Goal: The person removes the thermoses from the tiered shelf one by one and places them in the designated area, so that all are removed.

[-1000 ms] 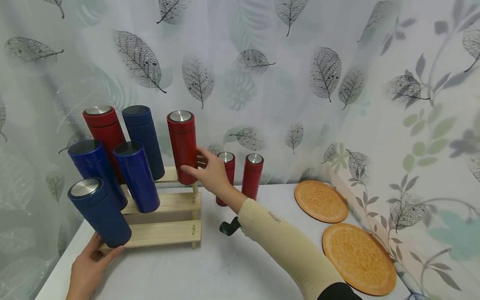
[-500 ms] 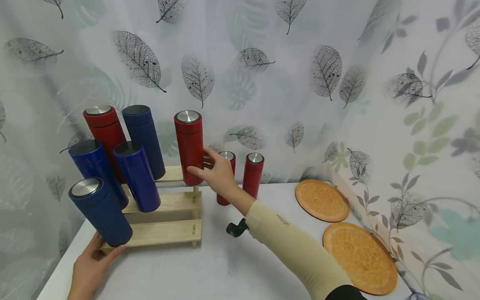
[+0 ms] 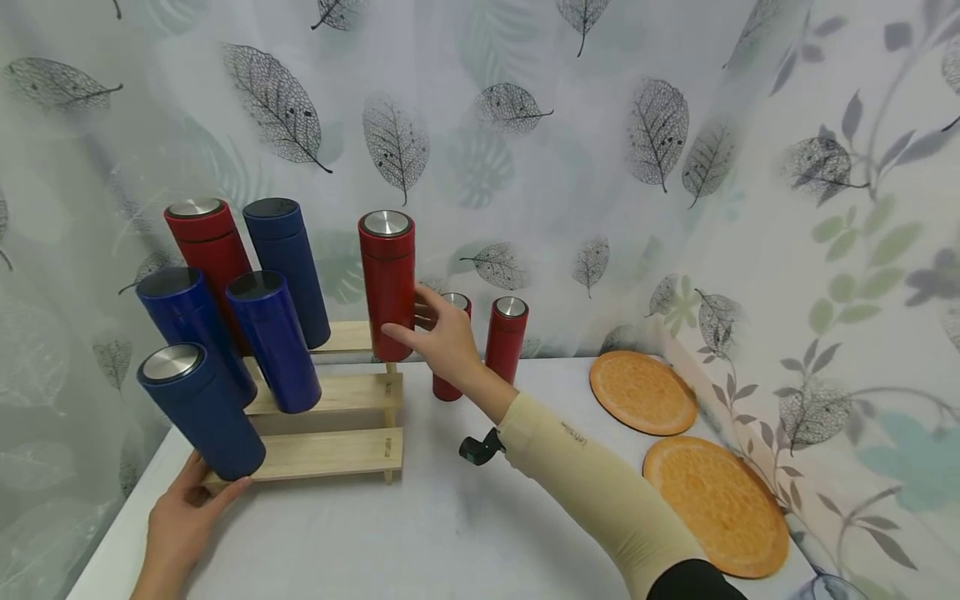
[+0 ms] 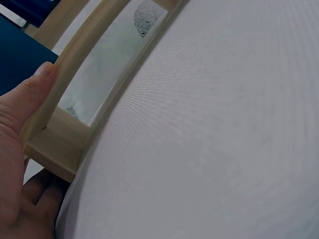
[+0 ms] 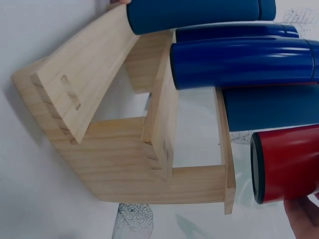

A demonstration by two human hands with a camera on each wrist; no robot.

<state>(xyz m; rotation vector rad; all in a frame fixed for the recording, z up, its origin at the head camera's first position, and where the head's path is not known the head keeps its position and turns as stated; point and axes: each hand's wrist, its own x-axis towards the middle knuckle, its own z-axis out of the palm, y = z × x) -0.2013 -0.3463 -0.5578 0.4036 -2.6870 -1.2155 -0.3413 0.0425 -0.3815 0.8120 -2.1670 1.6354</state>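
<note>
My right hand [image 3: 448,340] grips a red thermos flask [image 3: 388,279] with a steel lid, held upright at the right end of the rack's top tier. In the right wrist view the flask's base [image 5: 257,168] hangs apart from the top shelf board [image 5: 224,134]. My left hand [image 3: 180,527] holds the left end of the wooden three-tier rack [image 3: 330,454], thumb on the lowest board's front edge and fingers behind it. Beside that thumb stands a matte blue flask [image 3: 206,417]. Two shiny blue flasks [image 3: 276,346] occupy the middle tier; a red flask [image 3: 210,250] and a dark blue flask [image 3: 287,267] stand on top.
Two smaller red flasks [image 3: 506,337] stand on the white table [image 3: 450,533] right of the rack, one partly hidden by my right hand. Two round orange-brown mats [image 3: 716,507] lie along the right side. A leaf-patterned curtain [image 3: 480,192] hangs behind.
My right hand has moved the red flask to the right, toward the end of the top tier. The left hand keeps its hold on the rack. The head view has tilted slightly down.
</note>
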